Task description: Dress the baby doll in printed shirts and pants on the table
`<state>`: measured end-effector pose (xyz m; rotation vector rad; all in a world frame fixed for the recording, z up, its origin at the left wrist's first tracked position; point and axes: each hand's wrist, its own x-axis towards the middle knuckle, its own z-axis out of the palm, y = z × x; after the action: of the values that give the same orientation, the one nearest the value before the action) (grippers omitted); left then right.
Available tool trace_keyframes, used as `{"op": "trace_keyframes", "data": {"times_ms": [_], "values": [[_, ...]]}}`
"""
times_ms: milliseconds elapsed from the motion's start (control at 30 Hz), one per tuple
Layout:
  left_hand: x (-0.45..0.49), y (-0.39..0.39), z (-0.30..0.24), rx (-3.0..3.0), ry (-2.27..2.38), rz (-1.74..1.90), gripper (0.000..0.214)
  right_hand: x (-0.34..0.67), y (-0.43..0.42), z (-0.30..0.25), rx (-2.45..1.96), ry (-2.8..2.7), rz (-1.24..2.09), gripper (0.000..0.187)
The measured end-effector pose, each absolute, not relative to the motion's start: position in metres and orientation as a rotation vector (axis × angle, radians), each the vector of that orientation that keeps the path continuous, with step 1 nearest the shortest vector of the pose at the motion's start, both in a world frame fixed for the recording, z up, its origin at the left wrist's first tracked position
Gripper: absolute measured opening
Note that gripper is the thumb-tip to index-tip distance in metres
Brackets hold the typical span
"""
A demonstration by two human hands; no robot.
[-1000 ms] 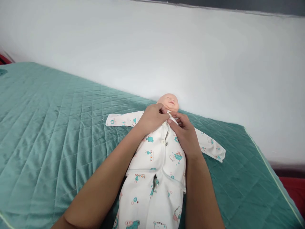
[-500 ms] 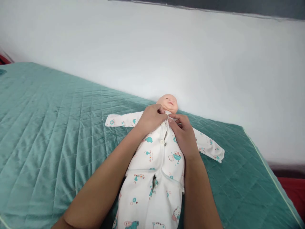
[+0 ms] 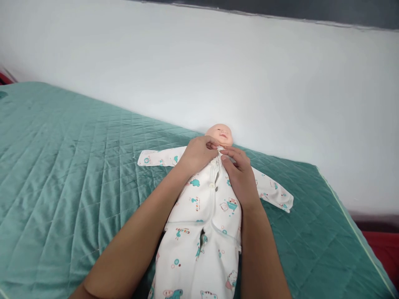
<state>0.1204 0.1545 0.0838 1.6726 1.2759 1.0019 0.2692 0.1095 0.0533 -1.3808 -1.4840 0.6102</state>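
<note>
A baby doll [image 3: 221, 133] lies on its back on a teal quilted mattress [image 3: 71, 166], head toward the wall. It wears a white sleepsuit [image 3: 202, 232] printed with small animals, its sleeves spread out to both sides. My left hand [image 3: 199, 153] and my right hand [image 3: 238, 174] meet at the collar just under the doll's chin. Both hands have their fingers closed, pinching the sleepsuit's front edges at the top of the button line. Several buttons run down the chest below my fingers.
A white wall [image 3: 249, 74] rises directly behind the doll's head. The mattress ends at a pale piped edge [image 3: 355, 230] on the right, with something red [image 3: 386, 249] beyond it. Quilted surface stretches far to the left.
My hands have stayed at the collar. The fingers of my right hand have shifted slightly at the neckline; the doll has not moved.
</note>
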Motion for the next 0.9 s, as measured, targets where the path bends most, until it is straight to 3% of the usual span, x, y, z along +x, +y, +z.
{"op": "trace_keyframes", "data": {"times_ms": [500, 900], "values": [[0.1179, 0.1602, 0.0769, 1.71, 1.187, 1.025, 0.033, 0.2672, 0.1101, 0.0554, -1.333, -1.371, 0.674, 0.016], [0.1156, 0.1615, 0.0799, 1.628, 1.067, 1.012, 0.025, 0.2682, 0.1095, 0.0557, -1.314, -1.378, 0.675, 0.016]]}}
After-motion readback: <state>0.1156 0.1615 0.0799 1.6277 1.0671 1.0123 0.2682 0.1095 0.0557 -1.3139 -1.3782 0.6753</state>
